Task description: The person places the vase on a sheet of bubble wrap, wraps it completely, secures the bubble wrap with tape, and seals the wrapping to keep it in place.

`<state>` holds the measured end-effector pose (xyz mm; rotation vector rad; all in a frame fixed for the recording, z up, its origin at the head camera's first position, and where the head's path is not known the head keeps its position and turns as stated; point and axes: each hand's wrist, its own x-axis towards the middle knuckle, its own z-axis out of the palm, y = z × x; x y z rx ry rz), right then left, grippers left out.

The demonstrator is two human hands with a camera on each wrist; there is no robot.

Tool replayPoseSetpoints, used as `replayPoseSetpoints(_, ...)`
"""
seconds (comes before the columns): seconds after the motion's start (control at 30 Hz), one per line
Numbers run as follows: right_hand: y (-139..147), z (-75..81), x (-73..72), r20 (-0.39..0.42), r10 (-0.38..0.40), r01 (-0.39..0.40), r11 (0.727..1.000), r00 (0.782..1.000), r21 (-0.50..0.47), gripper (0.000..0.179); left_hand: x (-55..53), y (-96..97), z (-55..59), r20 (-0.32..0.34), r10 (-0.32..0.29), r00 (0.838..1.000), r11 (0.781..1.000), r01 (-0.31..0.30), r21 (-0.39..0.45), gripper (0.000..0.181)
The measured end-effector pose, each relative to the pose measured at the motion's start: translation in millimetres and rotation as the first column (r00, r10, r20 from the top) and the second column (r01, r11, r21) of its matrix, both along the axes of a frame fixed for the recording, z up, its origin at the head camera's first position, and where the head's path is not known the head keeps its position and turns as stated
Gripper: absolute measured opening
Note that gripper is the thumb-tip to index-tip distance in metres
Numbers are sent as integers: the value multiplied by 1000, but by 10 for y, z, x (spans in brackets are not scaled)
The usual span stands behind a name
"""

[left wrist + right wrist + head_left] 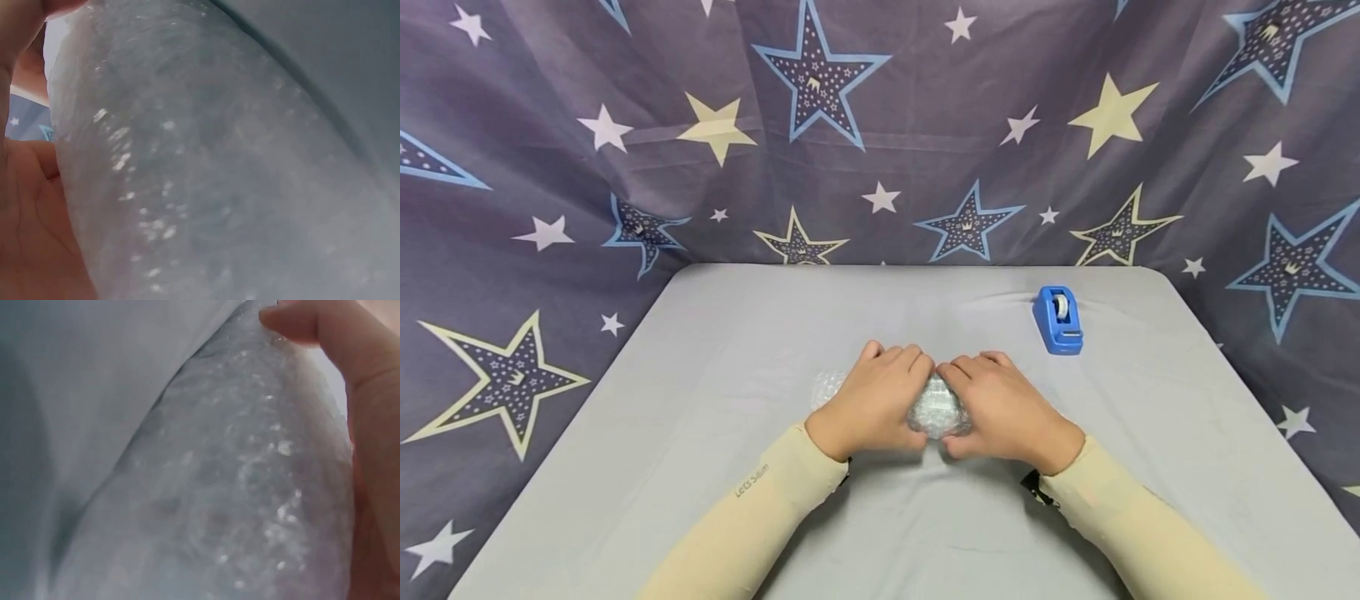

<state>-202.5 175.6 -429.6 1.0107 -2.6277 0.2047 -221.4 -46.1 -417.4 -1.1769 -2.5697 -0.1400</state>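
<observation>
A bundle of clear bubble wrap lies on the grey-covered table, between and under both hands. My left hand grips it from above, fingers over the far side and thumb at the near side. Mirroring it on the right, my right hand holds the bundle the same way, the two sets of fingertips close together. One end of the wrap sticks out past the left hand. In the left wrist view the bubble wrap fills most of the picture. The right wrist view shows the thumb pressing on it. What the wrap may enclose is hidden.
A blue tape dispenser with a roll of tape stands at the back right of the table. Behind the table's far edge hangs a dark curtain with stars. Light sleeves cover both forearms.
</observation>
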Motion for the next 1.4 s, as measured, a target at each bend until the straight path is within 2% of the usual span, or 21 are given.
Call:
replayPoseSetpoints(0.4,-6,16,46,10,-46,46,998,999,35,101,-20,-2,27,66,10,998,1000,-10,4,74)
replayPoseSetpoints(0.63,-23,12,75,0,-56,56,997,998,48,90,-33,-6,6,83,-2,997,1000,0,19,68)
replayPoseSetpoints(0.87,-41,50,81,-11,-72,73,995,997,71,91,-37,-13,13,113,-2,994,1000,1,13,69)
replayPoseSetpoints(1.17,-53,47,64,-18,-58,60,995,998,77,89,-20,-20,44,173,17,985,1000,-17,3,71)
replayPoseSetpoints(1.4,-22,33,36,-14,-22,22,999,1000,26,89,-12,-14,50,170,21,985,1000,-21,-7,70)
